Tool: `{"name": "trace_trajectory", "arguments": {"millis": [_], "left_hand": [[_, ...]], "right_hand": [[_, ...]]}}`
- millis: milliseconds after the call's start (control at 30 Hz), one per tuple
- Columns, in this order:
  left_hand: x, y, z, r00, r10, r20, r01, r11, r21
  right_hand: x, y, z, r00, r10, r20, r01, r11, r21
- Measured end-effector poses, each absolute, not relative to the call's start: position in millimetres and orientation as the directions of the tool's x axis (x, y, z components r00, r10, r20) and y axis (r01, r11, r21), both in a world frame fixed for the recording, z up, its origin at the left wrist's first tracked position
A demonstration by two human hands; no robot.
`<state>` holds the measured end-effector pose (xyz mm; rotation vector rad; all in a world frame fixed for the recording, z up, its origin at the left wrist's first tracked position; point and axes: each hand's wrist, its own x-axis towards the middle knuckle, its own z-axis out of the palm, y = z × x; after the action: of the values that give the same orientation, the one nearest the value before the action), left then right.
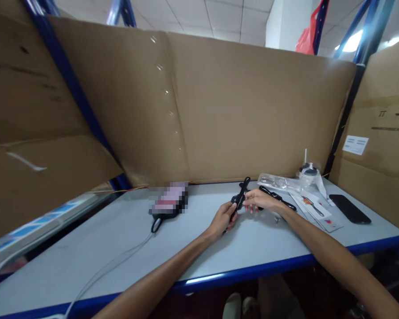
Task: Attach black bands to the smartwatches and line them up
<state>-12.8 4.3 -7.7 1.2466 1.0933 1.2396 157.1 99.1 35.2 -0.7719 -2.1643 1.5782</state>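
My left hand (222, 219) is closed around the lower part of a black, long-handled tool (244, 186), its thumb lying on the thicker middle. The tool's narrow, rounded end points up and away; its exact kind is unclear. From the right, my right hand (262, 200) reaches in with bent fingers, its fingertips at the side of the same tool. Just behind my right wrist lies another slim black item (277, 197) on the grey table (119, 248), partly covered by the forearm. A small shiny piece (277, 219) sits below that wrist.
Right of my hands are printed leaflets (314, 207), a dark phone (350, 209), clear plastic packaging (279, 181) and a white-and-grey object in plastic (309, 173). A blurred-out device (169, 199) with a cable stands left. Cardboard walls (252, 106) enclose the table.
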Motion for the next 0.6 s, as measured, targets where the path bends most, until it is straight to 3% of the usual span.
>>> {"name": "trace_trajectory", "arguments": {"millis": [300, 600], "left_hand": [[-14, -2, -3, 0.064, 0.998, 0.025, 0.007, -0.026, 1.000], [-11, -7, 4, 0.038, 0.999, 0.027, -0.057, -0.025, 0.998]], "right_hand": [[162, 96, 25, -0.797, 0.604, -0.004, 0.147, 0.187, -0.971], [159, 93, 22, -0.812, 0.580, 0.068, 0.064, 0.205, -0.977]]}}
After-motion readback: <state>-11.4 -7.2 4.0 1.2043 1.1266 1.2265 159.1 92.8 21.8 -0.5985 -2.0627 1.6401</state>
